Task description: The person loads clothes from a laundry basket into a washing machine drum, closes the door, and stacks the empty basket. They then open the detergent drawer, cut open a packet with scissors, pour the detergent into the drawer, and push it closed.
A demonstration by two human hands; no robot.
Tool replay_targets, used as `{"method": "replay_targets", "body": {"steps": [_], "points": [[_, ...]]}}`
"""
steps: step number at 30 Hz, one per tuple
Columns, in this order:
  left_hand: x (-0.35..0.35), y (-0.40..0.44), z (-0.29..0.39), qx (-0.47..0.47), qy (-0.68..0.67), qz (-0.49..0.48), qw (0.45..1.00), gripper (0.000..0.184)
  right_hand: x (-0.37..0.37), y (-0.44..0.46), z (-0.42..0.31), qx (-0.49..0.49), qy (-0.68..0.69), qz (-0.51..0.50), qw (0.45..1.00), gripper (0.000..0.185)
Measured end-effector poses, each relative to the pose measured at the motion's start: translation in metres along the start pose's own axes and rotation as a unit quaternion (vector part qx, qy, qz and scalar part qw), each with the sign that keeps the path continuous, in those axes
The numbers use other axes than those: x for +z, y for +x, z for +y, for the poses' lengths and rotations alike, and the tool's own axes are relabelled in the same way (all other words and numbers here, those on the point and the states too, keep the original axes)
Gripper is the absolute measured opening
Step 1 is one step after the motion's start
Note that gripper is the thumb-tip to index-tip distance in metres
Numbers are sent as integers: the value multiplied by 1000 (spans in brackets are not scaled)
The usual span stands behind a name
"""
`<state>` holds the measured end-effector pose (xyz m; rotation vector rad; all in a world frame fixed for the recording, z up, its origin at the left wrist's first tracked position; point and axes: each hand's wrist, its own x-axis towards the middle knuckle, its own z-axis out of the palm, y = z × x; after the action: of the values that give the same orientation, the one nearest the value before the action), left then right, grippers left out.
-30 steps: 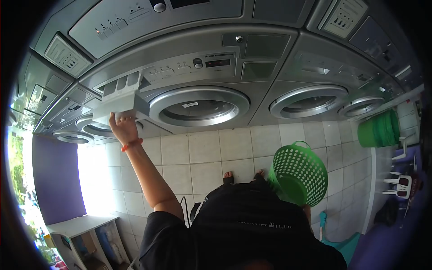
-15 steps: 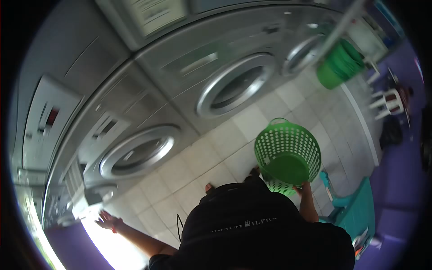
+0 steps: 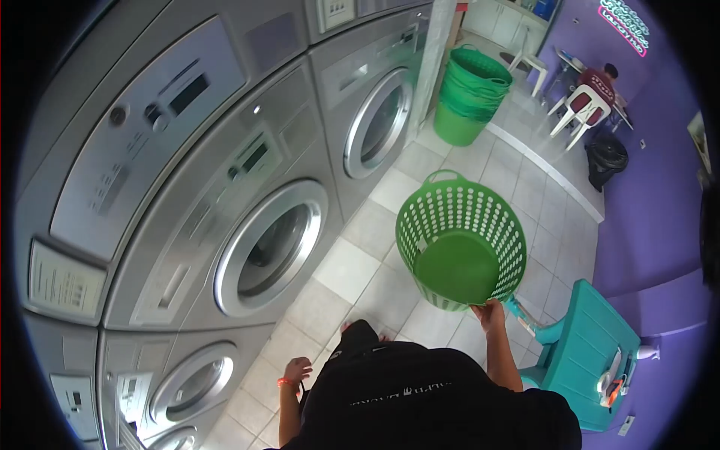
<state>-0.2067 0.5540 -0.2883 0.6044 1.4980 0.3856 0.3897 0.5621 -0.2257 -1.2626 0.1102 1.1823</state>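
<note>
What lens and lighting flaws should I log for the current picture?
Head view: wide-angle distortion bends the machines, with dark vignetting around the edges; bright reflections streak the nearest round door's ring; the neon sign glows, its lettering hard to read; the black shirt loses fold detail; the green basket is fairly clear.

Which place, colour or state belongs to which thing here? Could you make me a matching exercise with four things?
Things
1. Perforated basket
2. Left hand
3. Plastic table
4. Bag

Places, colours or states
A. Teal, with small objects lying on it
B. Black, low down beside a white chair
C. Green, gripped at the rim by the right hand
D. Held away from the basket, with an orange band at the wrist

Right pairs: 1-C, 2-D, 3-A, 4-B
</note>
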Motion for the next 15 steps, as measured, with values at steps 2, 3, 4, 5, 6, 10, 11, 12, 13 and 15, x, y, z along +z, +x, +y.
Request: {"method": "replay_targets", "body": {"steps": [2, 3, 4, 5, 6, 10, 11, 12, 13, 15], "points": [[25, 29, 26, 14, 129, -5, 992, 34, 31, 19, -32, -35, 6, -2, 999, 30], [39, 24, 53, 15, 184, 24, 982, 38, 44, 29, -46, -71, 33, -13, 997, 32], [52, 22, 79, 17, 237, 52, 970, 41, 57, 41, -63, -107, 58, -25, 992, 34], [47, 54, 74, 24, 239, 50, 969, 41, 70, 52, -83, -110, 68, -34, 991, 35], [30, 101, 50, 16, 337, 41, 941, 45, 86, 66, -102, -116, 72, -34, 990, 35], [61, 116, 172, 48, 367, 103, 923, 51, 159, 110, -183, -208, 138, -74, 966, 36], [70, 126, 205, 59, 366, 109, 922, 51, 181, 121, -206, -234, 133, -85, 959, 37], [80, 139, 237, 65, 367, 109, 921, 51, 200, 135, -229, -238, 137, -86, 958, 37], [91, 151, 268, 97, 361, 117, 920, 51, 218, 150, -251, -265, 161, -105, 945, 39], [115, 173, 325, 130, 356, 124, 917, 51, 251, 183, -293, -293, 187, -124, 929, 41]]}}
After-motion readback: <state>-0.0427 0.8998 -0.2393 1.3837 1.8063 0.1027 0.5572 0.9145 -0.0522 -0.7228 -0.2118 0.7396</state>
